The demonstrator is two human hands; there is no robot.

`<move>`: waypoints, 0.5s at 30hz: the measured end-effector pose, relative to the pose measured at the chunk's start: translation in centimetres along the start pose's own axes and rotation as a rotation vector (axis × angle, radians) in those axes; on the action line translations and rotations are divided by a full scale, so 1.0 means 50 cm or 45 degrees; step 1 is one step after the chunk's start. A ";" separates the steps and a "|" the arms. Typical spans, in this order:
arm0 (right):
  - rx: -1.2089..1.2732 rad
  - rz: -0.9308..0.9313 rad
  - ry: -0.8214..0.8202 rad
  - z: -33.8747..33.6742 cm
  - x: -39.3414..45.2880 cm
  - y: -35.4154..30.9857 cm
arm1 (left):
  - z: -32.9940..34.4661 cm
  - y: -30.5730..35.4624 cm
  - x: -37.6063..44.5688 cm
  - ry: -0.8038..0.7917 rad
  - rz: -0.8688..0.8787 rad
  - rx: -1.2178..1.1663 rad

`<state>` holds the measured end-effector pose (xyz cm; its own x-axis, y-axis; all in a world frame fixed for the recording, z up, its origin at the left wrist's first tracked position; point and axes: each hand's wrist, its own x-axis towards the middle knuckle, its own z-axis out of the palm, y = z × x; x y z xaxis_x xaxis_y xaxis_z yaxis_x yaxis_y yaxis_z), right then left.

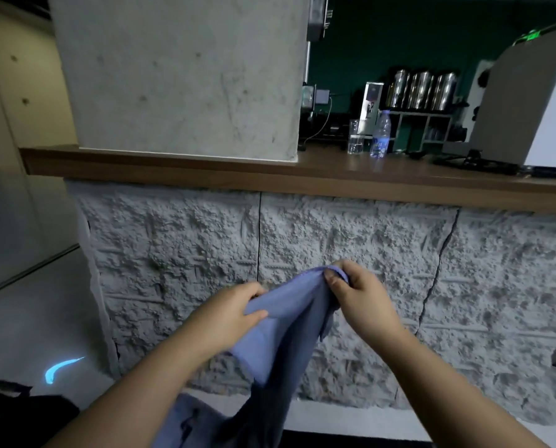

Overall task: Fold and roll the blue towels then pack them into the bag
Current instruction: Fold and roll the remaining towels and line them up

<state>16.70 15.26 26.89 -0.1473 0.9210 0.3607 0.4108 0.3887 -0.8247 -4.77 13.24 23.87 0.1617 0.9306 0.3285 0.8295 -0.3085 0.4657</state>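
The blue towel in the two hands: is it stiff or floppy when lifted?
Probably floppy: the blue towel sags and drapes below where the left hand and right hand pinch it. Likely light, since fingertip pinches hold it. It seems unlikely to slip.

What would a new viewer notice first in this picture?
First, the blue towel held up in mid-air at the lower centre, pinched by the left hand and the right hand. Behind it stands a rough grey stone wall under a wooden counter, where a water bottle stands at the right.
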 end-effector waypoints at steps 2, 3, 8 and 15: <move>0.084 0.048 0.095 -0.032 0.006 -0.003 | -0.012 -0.014 0.003 0.027 -0.056 -0.010; 0.125 0.082 0.132 -0.047 0.008 -0.002 | -0.016 -0.019 0.004 0.048 -0.097 -0.041; -0.098 0.174 -0.076 -0.073 -0.005 0.003 | -0.021 0.018 0.007 0.134 -0.181 -0.495; -0.112 0.058 -0.525 -0.058 -0.032 -0.021 | -0.004 0.150 0.022 0.159 -0.124 -0.830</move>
<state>19.12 13.30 28.47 -0.4679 0.8775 0.1055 0.4977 0.3602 -0.7890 1.52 11.94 27.89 0.0070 0.9424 0.3345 0.3383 -0.3170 0.8861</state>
